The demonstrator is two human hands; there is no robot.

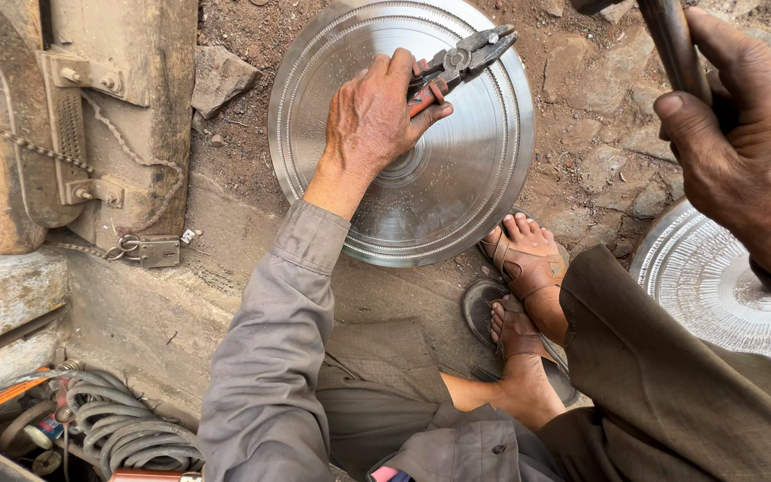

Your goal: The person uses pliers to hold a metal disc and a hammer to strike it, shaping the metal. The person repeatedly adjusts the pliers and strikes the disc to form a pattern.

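Tightly curled fingers [403, 76] of left hand [372, 120] around red-handled pliers [457, 62], palm pressing large round steel plate [457, 187] lying on bare dirt ground [582, 134]. Right hand [747, 147] clenched around dark tool handle [675, 40], raised near the frame's top edge. Second patterned disc [711, 281] under right arm; sandalled feet [524, 268] beside plate.

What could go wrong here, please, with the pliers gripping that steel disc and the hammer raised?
The left hand lies on the disc just behind the pliers, so a blow from the hammer in the right hand might catch fingers. The sandalled feet sit under the disc's edge; a slip could cut toes.
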